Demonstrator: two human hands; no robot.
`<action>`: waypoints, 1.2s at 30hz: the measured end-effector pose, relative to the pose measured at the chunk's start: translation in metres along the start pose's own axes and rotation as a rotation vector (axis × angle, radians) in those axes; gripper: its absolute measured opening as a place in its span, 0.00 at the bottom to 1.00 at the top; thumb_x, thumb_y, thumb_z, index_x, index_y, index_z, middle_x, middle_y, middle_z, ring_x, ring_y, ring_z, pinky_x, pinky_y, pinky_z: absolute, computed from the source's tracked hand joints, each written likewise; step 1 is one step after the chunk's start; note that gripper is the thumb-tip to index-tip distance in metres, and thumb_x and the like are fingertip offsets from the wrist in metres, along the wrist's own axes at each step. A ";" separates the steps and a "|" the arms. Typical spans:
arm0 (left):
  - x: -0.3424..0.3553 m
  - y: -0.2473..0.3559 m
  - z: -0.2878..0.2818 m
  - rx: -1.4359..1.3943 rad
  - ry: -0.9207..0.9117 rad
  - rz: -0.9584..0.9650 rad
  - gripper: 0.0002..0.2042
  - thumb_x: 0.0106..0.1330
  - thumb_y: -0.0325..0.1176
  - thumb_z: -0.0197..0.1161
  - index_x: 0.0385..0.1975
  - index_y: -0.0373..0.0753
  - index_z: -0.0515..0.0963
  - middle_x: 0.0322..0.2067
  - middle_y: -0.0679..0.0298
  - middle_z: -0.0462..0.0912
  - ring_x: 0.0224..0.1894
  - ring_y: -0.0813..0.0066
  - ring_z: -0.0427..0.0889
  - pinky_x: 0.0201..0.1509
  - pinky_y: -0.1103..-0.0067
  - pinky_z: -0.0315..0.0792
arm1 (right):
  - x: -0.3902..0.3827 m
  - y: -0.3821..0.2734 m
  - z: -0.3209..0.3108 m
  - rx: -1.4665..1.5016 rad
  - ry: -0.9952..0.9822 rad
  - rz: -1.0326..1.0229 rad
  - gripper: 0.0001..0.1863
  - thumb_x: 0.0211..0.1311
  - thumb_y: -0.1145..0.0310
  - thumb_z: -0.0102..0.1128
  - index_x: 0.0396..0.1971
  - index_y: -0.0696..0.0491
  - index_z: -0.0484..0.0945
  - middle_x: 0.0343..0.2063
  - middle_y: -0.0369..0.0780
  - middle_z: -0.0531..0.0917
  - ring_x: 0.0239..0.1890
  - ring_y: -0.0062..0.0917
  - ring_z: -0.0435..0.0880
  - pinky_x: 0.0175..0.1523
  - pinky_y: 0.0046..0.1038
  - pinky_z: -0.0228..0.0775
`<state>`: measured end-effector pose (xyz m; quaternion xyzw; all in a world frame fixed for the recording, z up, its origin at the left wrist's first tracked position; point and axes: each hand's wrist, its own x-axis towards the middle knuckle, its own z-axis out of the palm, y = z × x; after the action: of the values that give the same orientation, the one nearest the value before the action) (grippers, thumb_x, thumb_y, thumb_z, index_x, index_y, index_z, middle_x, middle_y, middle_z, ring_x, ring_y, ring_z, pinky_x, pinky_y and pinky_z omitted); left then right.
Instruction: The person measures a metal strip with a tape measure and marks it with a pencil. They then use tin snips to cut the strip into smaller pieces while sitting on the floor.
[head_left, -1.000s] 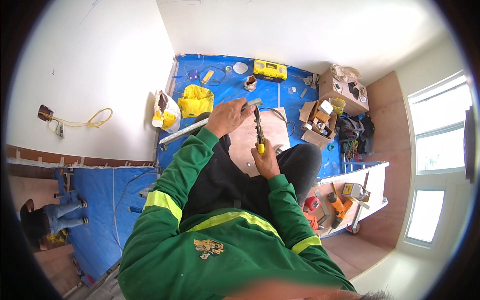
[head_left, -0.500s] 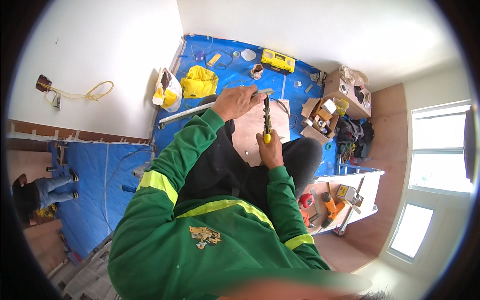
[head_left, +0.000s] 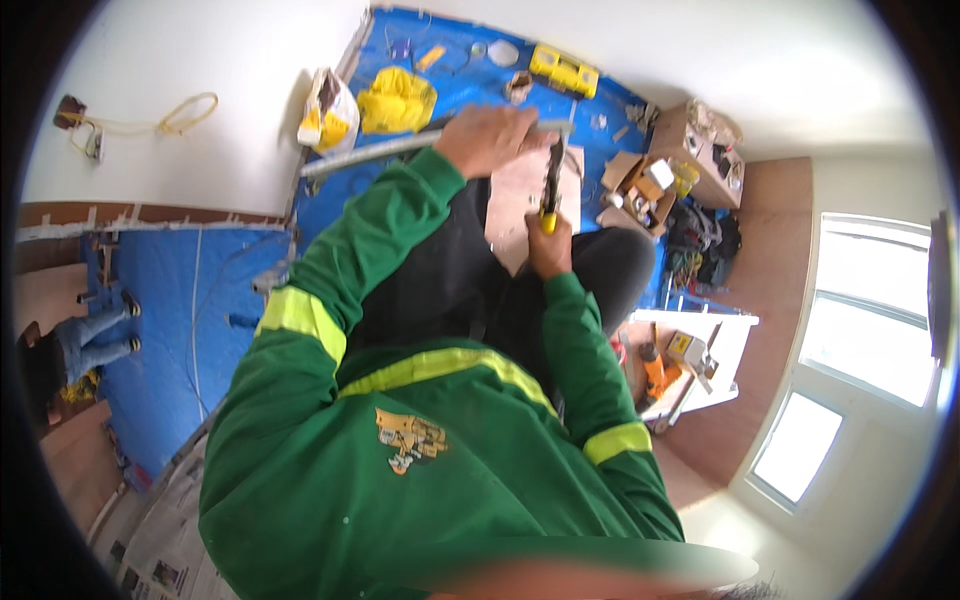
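My left hand [head_left: 492, 138] grips a long grey metal strip [head_left: 385, 150] that runs out to the left over the blue floor sheet. My right hand [head_left: 547, 245] is closed on the yellow-and-black handle of a hand tool [head_left: 549, 185], whose head meets the strip near my left hand. Both arms wear green sleeves with yellow reflective bands. A wooden board [head_left: 520, 215] lies under the hands, over my dark trousers.
A blue sheet [head_left: 160, 300] covers the floor. On it lie a yellow bag [head_left: 398, 102], a yellow tool case [head_left: 563, 70] and open cardboard boxes [head_left: 640, 190]. An orange drill [head_left: 652, 368] lies at right. Another person's legs [head_left: 85, 340] show at far left.
The view has shifted slightly, so hands and strip sit higher in the picture. Both hands keep their grip on the strip and the tool.
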<state>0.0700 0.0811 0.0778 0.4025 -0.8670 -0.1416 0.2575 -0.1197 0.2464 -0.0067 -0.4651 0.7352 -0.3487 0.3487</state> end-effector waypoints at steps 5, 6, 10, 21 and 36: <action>0.002 -0.007 -0.008 -0.028 -0.093 -0.017 0.32 0.78 0.69 0.54 0.44 0.38 0.78 0.35 0.47 0.89 0.40 0.41 0.90 0.43 0.50 0.81 | 0.004 -0.001 0.015 0.178 -0.050 0.017 0.12 0.69 0.68 0.65 0.29 0.62 0.78 0.21 0.43 0.81 0.25 0.28 0.78 0.34 0.38 0.71; 0.000 -0.007 -0.011 -0.018 -0.091 -0.021 0.33 0.78 0.70 0.55 0.44 0.38 0.78 0.36 0.47 0.90 0.41 0.40 0.90 0.43 0.50 0.81 | 0.002 -0.004 0.014 0.142 -0.059 0.024 0.14 0.69 0.65 0.66 0.30 0.62 0.80 0.22 0.42 0.82 0.26 0.27 0.80 0.34 0.36 0.71; 0.001 -0.006 -0.023 0.003 -0.146 -0.046 0.34 0.76 0.70 0.58 0.47 0.36 0.77 0.35 0.44 0.90 0.42 0.39 0.90 0.45 0.50 0.81 | 0.000 -0.027 0.009 0.154 -0.089 0.148 0.22 0.71 0.55 0.70 0.32 0.63 0.83 0.22 0.40 0.83 0.29 0.25 0.84 0.36 0.35 0.75; 0.008 -0.003 -0.016 -0.090 -0.208 -0.097 0.23 0.81 0.56 0.61 0.50 0.38 0.77 0.37 0.45 0.90 0.43 0.38 0.89 0.47 0.48 0.79 | -0.032 -0.070 -0.024 -0.228 0.073 0.036 0.25 0.67 0.51 0.73 0.40 0.64 0.86 0.33 0.57 0.90 0.40 0.53 0.91 0.49 0.48 0.80; 0.010 -0.006 0.015 0.081 -0.061 -0.030 0.12 0.79 0.43 0.62 0.48 0.40 0.77 0.31 0.49 0.90 0.35 0.43 0.91 0.38 0.49 0.82 | 0.008 -0.009 0.016 0.085 0.052 -0.003 0.15 0.70 0.65 0.69 0.34 0.65 0.84 0.22 0.47 0.85 0.26 0.29 0.83 0.36 0.39 0.75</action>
<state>0.0596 0.0700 0.0659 0.4208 -0.8734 -0.1225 0.2122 -0.1051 0.2335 -0.0087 -0.4416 0.7278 -0.3921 0.3486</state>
